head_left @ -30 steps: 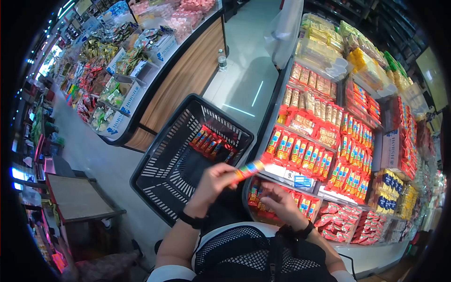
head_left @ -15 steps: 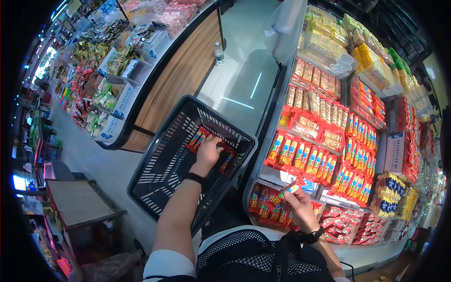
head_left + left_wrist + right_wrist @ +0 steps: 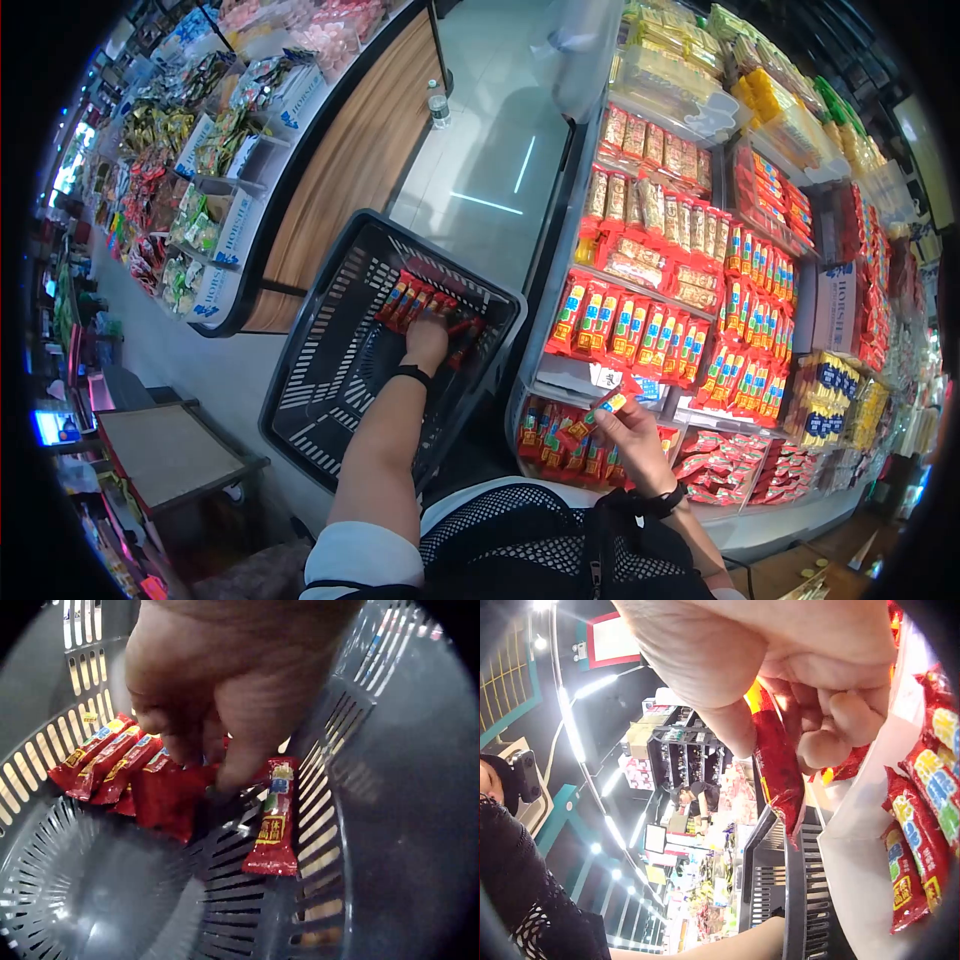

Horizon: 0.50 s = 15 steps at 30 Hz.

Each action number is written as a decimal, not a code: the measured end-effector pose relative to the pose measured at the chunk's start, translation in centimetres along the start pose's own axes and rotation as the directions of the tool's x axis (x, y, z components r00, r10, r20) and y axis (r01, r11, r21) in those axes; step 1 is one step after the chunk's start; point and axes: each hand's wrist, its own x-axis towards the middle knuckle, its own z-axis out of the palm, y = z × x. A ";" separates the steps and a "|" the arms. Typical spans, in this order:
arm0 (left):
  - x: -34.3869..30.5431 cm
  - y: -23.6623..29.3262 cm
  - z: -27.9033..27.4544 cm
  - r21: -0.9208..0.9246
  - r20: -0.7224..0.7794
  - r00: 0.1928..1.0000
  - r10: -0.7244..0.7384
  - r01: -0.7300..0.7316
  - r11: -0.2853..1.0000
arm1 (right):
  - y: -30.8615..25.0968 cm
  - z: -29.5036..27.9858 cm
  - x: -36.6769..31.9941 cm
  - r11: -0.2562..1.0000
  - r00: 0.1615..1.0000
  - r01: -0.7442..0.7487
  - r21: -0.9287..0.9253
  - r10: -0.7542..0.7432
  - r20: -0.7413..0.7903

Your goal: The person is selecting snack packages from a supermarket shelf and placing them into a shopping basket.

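Observation:
Inside the black shopping basket (image 3: pixel 285 385), my left hand (image 3: pixel 428 345) reaches down to the wrapped snack bars. In the left wrist view the fingers and thumb of my left hand (image 3: pixel 240 690) pinch a red-wrapped snack bar (image 3: pixel 165 806), partly hidden under them. Several like it lie in a row beside it (image 3: pixel 105 757), and a single bar (image 3: pixel 274 817) leans by the slotted wall. My right hand (image 3: pixel 640 445) pinches another red snack bar (image 3: pixel 776 761) between thumb and fingers, over the front of the lower shelf.
At the right, a display stand holds rows of red snack bars (image 3: pixel 625 325) in clear bins, with yellow packets (image 3: pixel 775 120) farther back. A wood-sided counter (image 3: pixel 345 160) of sweets stands at the left. A water bottle (image 3: pixel 438 105) is on the aisle floor.
My left hand carried a snack bar from the shelf side down into the basket and stays there. My right hand, earlier without a bar, picked one up. The view has shifted slightly.

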 end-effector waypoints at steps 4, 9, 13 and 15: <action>-2.2 -0.9 -1.6 -0.112 0.183 0.959 -0.216 0.238 0.965 | 0.6 -0.5 -0.6 0.999 0.998 0.042 -0.034 -0.040 0.045; -7.8 1.0 -8.6 -0.542 -0.125 0.942 -0.312 0.198 0.817 | 1.3 -1.0 -1.7 0.998 0.993 0.058 -0.001 -0.058 0.101; -13.1 5.3 -14.8 -0.711 -0.230 0.940 -0.252 0.014 0.703 | 1.3 -1.1 -2.2 0.995 0.991 0.060 0.077 -0.069 0.119; -15.5 8.2 -18.0 -0.744 -0.158 0.969 -0.190 0.010 0.668 | 2.3 -1.6 -2.0 0.992 0.981 0.115 0.044 -0.120 0.155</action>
